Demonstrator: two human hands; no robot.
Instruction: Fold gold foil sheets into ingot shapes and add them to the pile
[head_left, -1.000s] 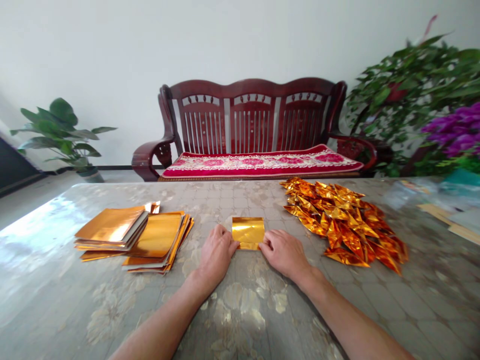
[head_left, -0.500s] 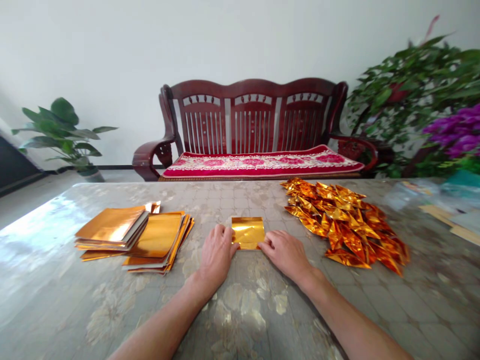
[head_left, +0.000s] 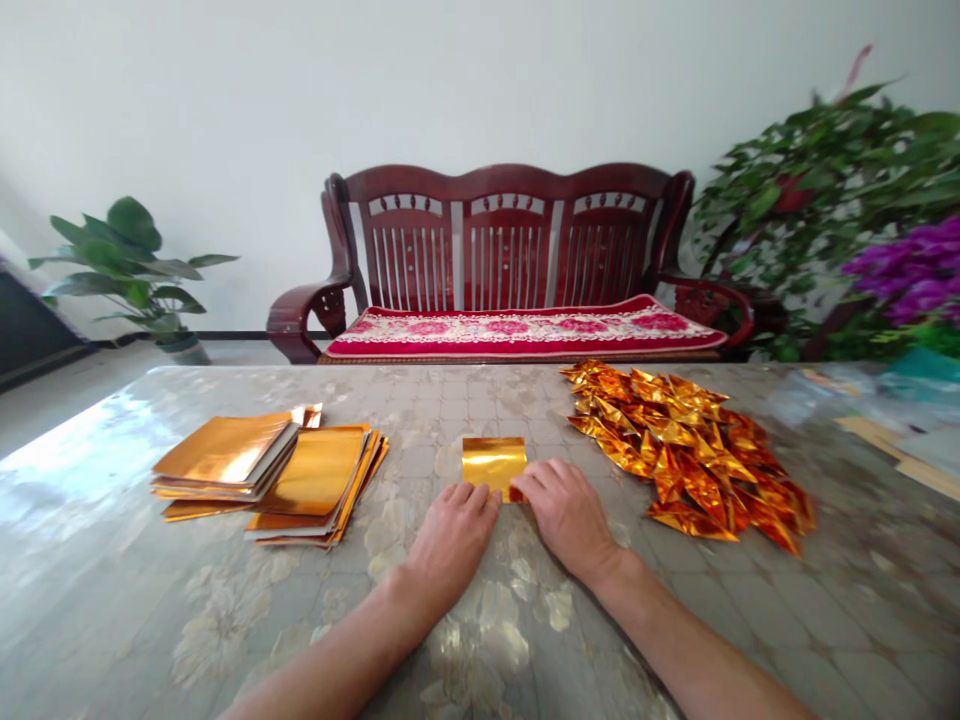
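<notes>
A small sheet of gold foil paper [head_left: 493, 458] lies on the table in front of me, with a crease or bend near its far edge. My left hand [head_left: 457, 530] covers the near-left edge of the sheet, its fingers pressed together on it. At the near-right corner, my right hand [head_left: 566, 515] pinches the paper between thumb and fingers. Both thumbs are partly hidden. To the left sit stacks of flat gold foil paper [head_left: 315, 470]. On the right is a heap of folded gold foil pieces [head_left: 686, 450] with pointed ends.
The table [head_left: 187, 620] has a patterned, glossy cover. Plastic bags [head_left: 825, 390] and pale card strips [head_left: 900, 455] lie at its right side. Behind it stands a dark red wooden bench [head_left: 510, 245] with a red patterned cushion. Potted plants [head_left: 131, 265] flank it.
My left hand has slid from the sheet's left side to its near edge, closer to my right hand. The right hand has shifted slightly left along the paper.
</notes>
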